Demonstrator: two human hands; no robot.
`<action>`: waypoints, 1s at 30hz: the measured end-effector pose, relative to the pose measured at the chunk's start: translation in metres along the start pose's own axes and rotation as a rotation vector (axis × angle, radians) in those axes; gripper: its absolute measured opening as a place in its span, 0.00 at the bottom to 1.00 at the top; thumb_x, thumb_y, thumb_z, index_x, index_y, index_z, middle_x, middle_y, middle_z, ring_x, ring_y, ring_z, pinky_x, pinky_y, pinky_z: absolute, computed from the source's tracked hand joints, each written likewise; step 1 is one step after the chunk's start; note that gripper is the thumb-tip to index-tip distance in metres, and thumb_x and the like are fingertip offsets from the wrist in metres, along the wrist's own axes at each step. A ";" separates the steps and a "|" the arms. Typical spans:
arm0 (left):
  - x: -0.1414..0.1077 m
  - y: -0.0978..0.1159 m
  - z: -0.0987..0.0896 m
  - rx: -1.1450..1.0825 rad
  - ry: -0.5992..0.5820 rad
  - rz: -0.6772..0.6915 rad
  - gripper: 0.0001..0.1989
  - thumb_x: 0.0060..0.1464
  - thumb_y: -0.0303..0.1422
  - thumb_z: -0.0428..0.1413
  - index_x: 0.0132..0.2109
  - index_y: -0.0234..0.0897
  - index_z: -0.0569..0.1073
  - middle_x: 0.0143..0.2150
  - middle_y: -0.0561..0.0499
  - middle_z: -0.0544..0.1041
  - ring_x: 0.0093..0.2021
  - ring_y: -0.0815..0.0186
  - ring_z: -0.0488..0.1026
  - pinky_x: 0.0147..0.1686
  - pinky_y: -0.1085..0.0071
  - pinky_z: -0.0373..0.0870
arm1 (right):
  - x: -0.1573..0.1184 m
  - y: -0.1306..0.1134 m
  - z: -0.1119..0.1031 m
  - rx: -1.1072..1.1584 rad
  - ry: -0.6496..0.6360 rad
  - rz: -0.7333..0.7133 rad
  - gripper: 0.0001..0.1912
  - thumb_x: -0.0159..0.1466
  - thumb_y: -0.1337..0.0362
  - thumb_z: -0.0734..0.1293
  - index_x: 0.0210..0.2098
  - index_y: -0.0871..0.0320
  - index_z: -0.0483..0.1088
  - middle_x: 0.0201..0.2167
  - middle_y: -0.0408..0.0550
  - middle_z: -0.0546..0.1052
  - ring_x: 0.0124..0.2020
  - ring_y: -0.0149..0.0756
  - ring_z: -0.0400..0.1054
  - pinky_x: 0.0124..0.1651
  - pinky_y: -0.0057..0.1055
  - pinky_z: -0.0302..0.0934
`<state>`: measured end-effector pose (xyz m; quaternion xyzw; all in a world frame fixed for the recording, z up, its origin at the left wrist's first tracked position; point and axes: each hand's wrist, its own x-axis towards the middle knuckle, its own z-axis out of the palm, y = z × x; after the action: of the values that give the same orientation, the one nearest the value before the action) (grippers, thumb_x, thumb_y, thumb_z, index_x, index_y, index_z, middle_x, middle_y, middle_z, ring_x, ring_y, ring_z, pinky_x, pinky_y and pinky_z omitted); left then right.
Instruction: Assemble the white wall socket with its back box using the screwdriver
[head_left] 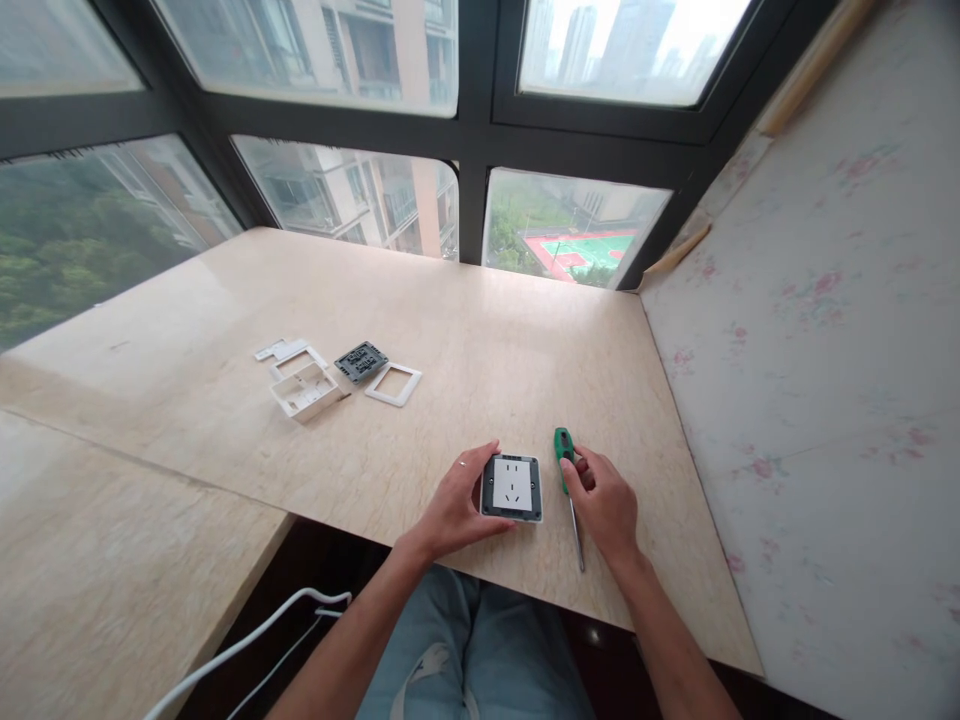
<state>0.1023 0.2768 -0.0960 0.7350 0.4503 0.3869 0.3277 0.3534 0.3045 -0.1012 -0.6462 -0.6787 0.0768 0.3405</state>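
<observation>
Two hands work at the near edge of the beige marble tabletop (465, 330): the left hand (454, 510) grips the square grey-and-white wall socket (511, 487), still in one piece, while the right hand (604, 505) closes on the green-handled screwdriver (566, 480) just beside it. Farther back — well apart — lie loose white and grey switch parts (330, 373), already taken apart.

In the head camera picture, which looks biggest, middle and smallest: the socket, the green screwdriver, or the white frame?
1. Green screwdriver, the longest.
2. Socket by the left hand.
3. White frame, though it lies farther from the camera, so second and third are unsure.
</observation>
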 end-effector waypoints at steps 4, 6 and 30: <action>0.001 -0.004 -0.001 0.069 -0.057 0.019 0.52 0.45 0.45 0.70 0.70 0.37 0.53 0.68 0.37 0.60 0.68 0.51 0.58 0.66 0.50 0.57 | 0.000 -0.001 0.000 -0.012 -0.008 0.015 0.24 0.67 0.47 0.62 0.47 0.61 0.76 0.33 0.46 0.76 0.31 0.36 0.69 0.36 0.31 0.58; 0.000 -0.006 -0.003 0.049 -0.092 -0.009 0.56 0.45 0.47 0.69 0.72 0.35 0.49 0.71 0.35 0.55 0.71 0.50 0.53 0.68 0.49 0.54 | 0.000 -0.002 -0.001 -0.008 -0.013 0.029 0.24 0.66 0.47 0.62 0.47 0.61 0.76 0.32 0.46 0.76 0.30 0.35 0.68 0.36 0.31 0.58; -0.003 -0.002 -0.006 -0.028 -0.079 -0.020 0.47 0.44 0.35 0.68 0.69 0.36 0.57 0.68 0.39 0.62 0.67 0.53 0.61 0.66 0.54 0.59 | 0.001 -0.001 -0.002 0.029 -0.050 0.135 0.31 0.63 0.42 0.61 0.48 0.62 0.77 0.34 0.50 0.77 0.30 0.37 0.68 0.37 0.33 0.59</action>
<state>0.0955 0.2757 -0.0961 0.7406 0.4388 0.3604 0.3593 0.3542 0.3049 -0.0987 -0.6833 -0.6406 0.1254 0.3270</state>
